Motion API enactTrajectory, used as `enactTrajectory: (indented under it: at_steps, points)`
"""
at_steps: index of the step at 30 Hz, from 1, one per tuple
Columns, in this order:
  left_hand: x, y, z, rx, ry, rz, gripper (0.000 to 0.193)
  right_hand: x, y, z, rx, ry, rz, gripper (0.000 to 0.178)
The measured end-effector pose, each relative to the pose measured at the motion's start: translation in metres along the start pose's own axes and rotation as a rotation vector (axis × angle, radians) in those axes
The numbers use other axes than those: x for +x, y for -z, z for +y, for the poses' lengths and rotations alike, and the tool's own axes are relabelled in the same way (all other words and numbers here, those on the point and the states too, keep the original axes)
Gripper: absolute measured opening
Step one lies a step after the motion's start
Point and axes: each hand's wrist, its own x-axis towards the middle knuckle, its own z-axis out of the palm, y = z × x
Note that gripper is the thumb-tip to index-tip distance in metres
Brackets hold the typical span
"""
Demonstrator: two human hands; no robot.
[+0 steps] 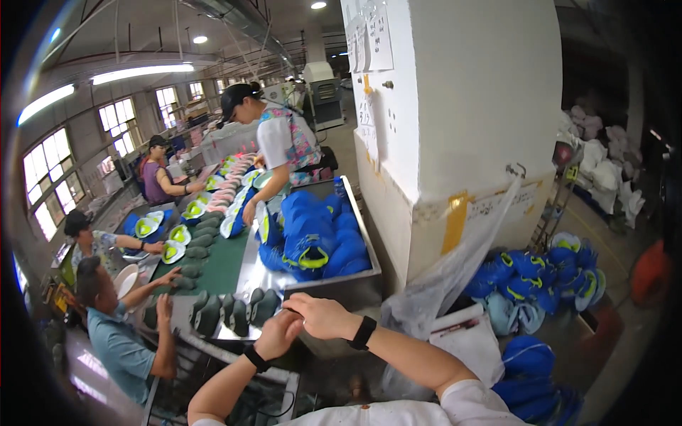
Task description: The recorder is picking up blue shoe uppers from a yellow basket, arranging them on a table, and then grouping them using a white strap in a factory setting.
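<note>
Two bare hands are held together just in front of the near wall of the metal bin [359, 282], with the right hand [317, 316] set against the fingertips of the left hand [277, 338]; the fingers are curled inward and the space between them is hidden, so whether anything small is gripped cannot be told; the close hold seems suited to fine fingerwork. Dark green lasts [264, 307] are stood side by side by the near left corner of the bin, on the end of the worktable [257, 279]; they are apparently lined up there so that they can be reached easily. With respect to the hands, the nearest lasts lie just beyond and to the left of the fingertips; whether they are touched cannot be made out. Blue shoe uppers [305, 227] are heaped inside the bin, its raised walls probably used to stop the pile from sliding off; these lie farther out than the hands, and are not held by them. To the left of the bin, more lasts and uppers are spread along the green belt [245, 266]; to its right, beyond the pillar's base [398, 241], another pile of blue shoes [526, 273] is kept, with clear plastic sheeting [426, 305] hung between.
</note>
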Motion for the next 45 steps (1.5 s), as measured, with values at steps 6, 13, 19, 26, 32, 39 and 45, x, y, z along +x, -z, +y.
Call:
enactTrajectory:
  at_steps: [6,13,19,26,32,39,45]
  points:
    - [-0.111,0.018,0.06,-0.134,0.037,-0.018,0.032,-0.057,-0.016,-0.089,0.044,0.203,-0.084,0.04]
    - [-0.185,0.028,0.119,-0.555,0.278,0.489,0.003,-0.122,-0.05,-0.169,-0.049,0.231,-0.198,0.017]
    - [-0.339,-0.072,0.098,-0.41,0.129,0.324,0.017,-0.217,-0.135,-0.181,0.703,0.198,-0.377,0.021]
    - [-0.42,-0.067,0.199,-0.884,0.693,0.156,0.016,-0.314,-0.184,-0.238,1.338,-0.363,-0.181,0.041]
    - [-0.446,-0.093,0.215,-0.859,0.524,-0.048,0.012,-0.359,-0.166,-0.264,0.098,-0.318,-0.238,0.073]
    - [-0.398,-0.115,0.283,-0.857,0.416,-0.276,0.013,-0.445,-0.113,-0.249,0.087,-0.229,-0.077,0.051]
    - [-0.314,-0.187,0.334,-0.887,0.447,-0.327,0.01,-0.554,-0.034,-0.248,0.442,-0.439,0.356,0.061]
